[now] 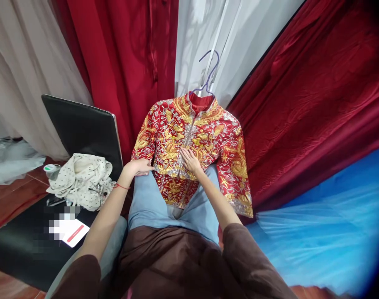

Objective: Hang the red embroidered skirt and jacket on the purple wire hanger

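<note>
A red jacket (204, 135) with gold and silver embroidery is spread upright before my knees, on a purple hanger (208, 81) whose hook shows above the collar. My right hand (191, 161) lies flat on its lower front, beside the centre closure, with the fingers stretched out. At the jacket's left sleeve end in view, my left hand (140, 167) rests near the cuff over my knee, its fingers extended toward the hem. Below that hem, more red embroidered cloth (177, 192) shows between my thighs.
To the left stands a black chair (83, 124), bearing a dotted white cloth bundle (83, 178), a bottle with a pale cap (51, 169) and a white card or screen (74, 232). Red curtains (123, 50) hang behind; blue tulle (326, 232) spreads at the right.
</note>
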Demonstrator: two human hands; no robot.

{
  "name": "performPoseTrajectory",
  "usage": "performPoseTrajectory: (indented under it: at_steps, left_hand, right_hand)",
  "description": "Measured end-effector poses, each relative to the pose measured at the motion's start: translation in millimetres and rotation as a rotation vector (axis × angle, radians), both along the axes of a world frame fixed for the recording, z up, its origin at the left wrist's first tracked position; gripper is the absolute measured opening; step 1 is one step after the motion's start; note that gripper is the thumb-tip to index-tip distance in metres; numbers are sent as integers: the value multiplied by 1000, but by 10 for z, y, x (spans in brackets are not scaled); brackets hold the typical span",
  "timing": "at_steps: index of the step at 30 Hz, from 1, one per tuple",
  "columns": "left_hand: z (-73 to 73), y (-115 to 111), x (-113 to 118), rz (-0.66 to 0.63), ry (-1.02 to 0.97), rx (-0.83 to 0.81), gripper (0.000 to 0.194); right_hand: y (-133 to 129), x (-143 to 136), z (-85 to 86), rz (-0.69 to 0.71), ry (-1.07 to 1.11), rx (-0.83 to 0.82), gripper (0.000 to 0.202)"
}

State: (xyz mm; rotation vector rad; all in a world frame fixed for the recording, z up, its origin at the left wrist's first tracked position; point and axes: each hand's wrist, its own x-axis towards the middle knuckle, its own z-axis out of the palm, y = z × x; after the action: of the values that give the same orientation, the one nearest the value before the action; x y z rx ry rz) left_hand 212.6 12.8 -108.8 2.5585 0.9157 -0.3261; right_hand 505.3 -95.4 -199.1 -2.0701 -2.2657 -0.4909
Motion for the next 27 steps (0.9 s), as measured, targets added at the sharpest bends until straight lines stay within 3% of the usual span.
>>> performPoseTrajectory:
  at_steps: [4, 7, 12, 18, 20, 22, 24, 27]
  left_hand:
    - [-113, -32, 92, -41, 31, 46, 37]
    - [-205, -70, 186, -47, 28, 69, 33]
    - [-369, -216, 409, -102, -11, 43, 32]
    - [-481, -293, 773, -302, -306, -2, 32]
    - [-395, -281, 922, -303, -444, 50, 32]
    - [-214, -269, 1088, -244, -625, 139, 32]
    - [63, -255, 1258, -116, -841, 257, 31]
    - [602, -191, 1481, 156, -1157, 514, 33]
  right_hand:
    - [-133, -1, -243, -14, 28, -80, 71]
    - [-180, 22, -214, 34, 18, -114, 69]
    - [-124, 48, 131, 66, 185, -42, 52]
    - [147, -83, 728, -142, 716, 439, 34]
    - [219, -130, 921, -198, 887, 490, 25]
    - [263, -150, 1097, -199, 1046, 441, 20]
    - [283, -137, 1261, -147, 1239, 343, 25]
    - [274, -81, 1493, -58, 1540, 215, 31]
